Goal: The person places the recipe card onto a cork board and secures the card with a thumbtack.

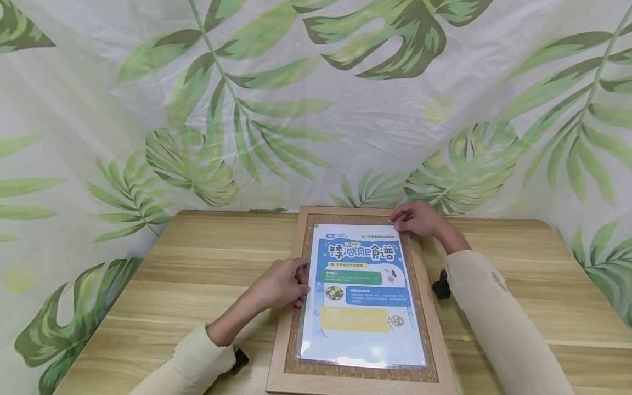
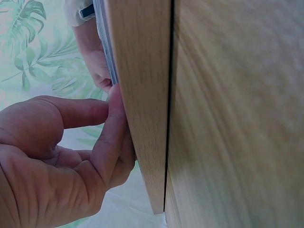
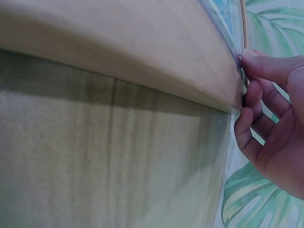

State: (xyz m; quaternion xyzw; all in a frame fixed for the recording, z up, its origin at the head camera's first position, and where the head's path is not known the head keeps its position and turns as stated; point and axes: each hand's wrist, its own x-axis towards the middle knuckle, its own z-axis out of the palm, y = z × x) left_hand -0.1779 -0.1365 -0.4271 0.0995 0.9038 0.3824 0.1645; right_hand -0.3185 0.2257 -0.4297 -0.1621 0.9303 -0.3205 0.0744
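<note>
A laminated poster (image 1: 362,348) with blue, green and yellow panels lies on a cork board (image 1: 291,351) in a light wooden frame (image 1: 283,378). My left hand (image 1: 282,282) is at the poster's left edge, thumb and forefinger pinched together there, with the other fingers curled by the frame's side. Over the top right corner, my right hand (image 1: 417,218) pinches the poster with thumb and forefinger; the corner itself is hidden under the fingertips. A small green tack (image 1: 316,225) sits at the poster's top left corner.
The board lies on a wood-grain table (image 1: 217,236), its far end close to a leaf-printed cloth (image 1: 276,164). A small yellow disc (image 1: 466,338) lies on the table right of the frame. Dark wrist cameras (image 1: 441,285) sit by both sleeves.
</note>
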